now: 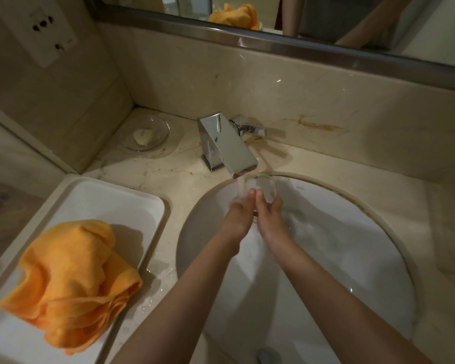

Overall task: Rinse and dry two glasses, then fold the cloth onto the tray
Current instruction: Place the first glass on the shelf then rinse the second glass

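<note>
Both hands hold one clear glass (pixel 266 189) under the running tap (pixel 227 143), above the back edge of the sink (pixel 352 232). The left hand (pixel 238 216) and right hand (pixel 269 215) each keep a narrow grip, fingers curled round the glass. The orange cloth (pixel 71 279) lies crumpled on the white tray (pixel 132 206) at the counter's (pixel 313 153) left edge.

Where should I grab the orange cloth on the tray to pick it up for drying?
Take the orange cloth at its raised, bunched top fold near the tray centre, coming from above. It lies crumpled in a heap, so the high fold gives the fingers something to pinch; its lower edges lie flat against the tray and look harder to get under.
</note>
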Tool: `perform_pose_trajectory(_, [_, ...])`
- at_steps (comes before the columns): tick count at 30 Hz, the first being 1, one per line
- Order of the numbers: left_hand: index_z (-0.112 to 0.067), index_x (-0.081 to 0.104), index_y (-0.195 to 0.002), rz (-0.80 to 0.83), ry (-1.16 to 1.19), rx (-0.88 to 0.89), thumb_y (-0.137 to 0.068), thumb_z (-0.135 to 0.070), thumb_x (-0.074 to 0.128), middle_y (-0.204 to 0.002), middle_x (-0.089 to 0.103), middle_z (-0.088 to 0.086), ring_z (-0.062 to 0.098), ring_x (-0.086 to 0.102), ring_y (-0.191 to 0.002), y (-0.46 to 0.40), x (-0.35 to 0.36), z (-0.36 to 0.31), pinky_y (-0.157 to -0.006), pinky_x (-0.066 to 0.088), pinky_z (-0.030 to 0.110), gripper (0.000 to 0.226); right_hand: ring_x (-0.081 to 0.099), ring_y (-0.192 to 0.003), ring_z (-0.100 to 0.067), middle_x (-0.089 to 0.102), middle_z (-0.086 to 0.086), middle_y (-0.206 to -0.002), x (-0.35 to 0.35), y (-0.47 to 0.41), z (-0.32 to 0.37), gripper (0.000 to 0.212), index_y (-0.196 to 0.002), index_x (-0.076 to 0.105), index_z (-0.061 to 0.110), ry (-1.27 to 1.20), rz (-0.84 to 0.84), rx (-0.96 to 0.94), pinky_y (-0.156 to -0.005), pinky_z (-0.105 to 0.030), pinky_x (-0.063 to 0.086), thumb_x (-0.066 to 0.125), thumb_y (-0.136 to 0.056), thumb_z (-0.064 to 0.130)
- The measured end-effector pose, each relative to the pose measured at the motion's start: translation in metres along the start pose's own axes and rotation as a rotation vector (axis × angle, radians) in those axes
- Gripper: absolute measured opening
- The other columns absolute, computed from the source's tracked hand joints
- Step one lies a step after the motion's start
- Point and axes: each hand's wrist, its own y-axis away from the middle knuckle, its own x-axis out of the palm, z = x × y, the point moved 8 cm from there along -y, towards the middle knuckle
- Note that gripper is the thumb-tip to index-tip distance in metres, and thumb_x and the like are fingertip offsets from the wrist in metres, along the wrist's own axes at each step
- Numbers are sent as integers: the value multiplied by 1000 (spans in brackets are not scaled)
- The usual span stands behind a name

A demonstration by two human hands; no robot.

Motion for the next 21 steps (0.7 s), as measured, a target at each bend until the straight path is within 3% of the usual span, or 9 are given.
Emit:
perform_pose_trajectory(3, [-12,63,-113,47,61,50,-98,-49,32,-106,70,7,18,66,-99,3,-5,-4,-89,53,33,50,47,-112,-18,48,-4,-129,7,-1,-4,64,-145,12,20,-80,26,29,-89,-29,31,37,-94,50])
perform_pose_trajectory(5, [-13,58,-117,30,87,64,-96,-49,38,-105,70,6,16,67,-96,2,-11,2,-81,55,26,46,54,-103,-18,56,-6,-119,9,-7,-9,50,-132,36,18,-127,62,87,-86,-30,38,44,-93,47])
perform_pose_trajectory(8, [-14,51,-123,-53,-67,117,-87,-59,47,-112,65,7,17,64,-101,3,-19,5,-92,51,38,57,60,-75,-14,63,-3,-79,14,-10,-6,23,-89,61,14,-208,168,140,-71,-26,46,53,-89,35])
perform_pose_trajectory(10, [-15,42,-132,-101,-257,193,-86,-52,52,-118,57,7,19,58,-106,3,-19,4,-96,47,40,60,59,-61,-8,58,-2,-73,12,-13,-9,36,-101,60,9,-229,151,150,-56,-23,48,63,-80,38])
perform_pose_trajectory(12, [-16,27,-143,-136,-412,234,-89,-40,57,-124,44,4,18,49,-109,8,-16,-2,-95,43,31,67,62,-70,-5,64,-2,-85,10,-13,-8,40,-106,62,10,-267,126,162,-59,-22,48,69,-78,38])
perform_pose_trajectory(14, [-19,26,-144,-142,-434,274,-84,-36,65,-122,38,-1,16,47,-109,7,-14,-3,-94,43,30,74,65,-83,-11,70,-3,-93,11,-12,-7,22,-94,69,14,-325,150,165,-75,-27,51,68,-81,32])
perform_pose_trajectory(16, [-21,42,-131,-111,-345,302,-73,-39,72,-119,51,1,17,56,-104,2,-15,-2,-90,51,38,69,68,-80,-12,73,-3,-87,11,-11,-4,14,-87,71,16,-372,186,126,-78,-27,52,62,-86,26])
perform_pose_trajectory(18, [-16,55,-116,-36,-259,280,-69,-24,76,-105,64,6,17,64,-95,0,-17,-4,-84,55,38,51,68,-80,-14,73,-3,-84,13,-9,0,15,-85,71,15,-413,221,51,-73,-26,52,58,-88,22])
perform_pose_trajectory(21, [-8,66,-102,156,-168,237,-71,-9,75,-99,69,16,21,67,-93,4,-17,-12,-89,54,42,32,63,-83,-20,67,-8,-86,17,-8,2,20,-99,63,8,-438,263,-17,-67,-25,53,64,-82,19])
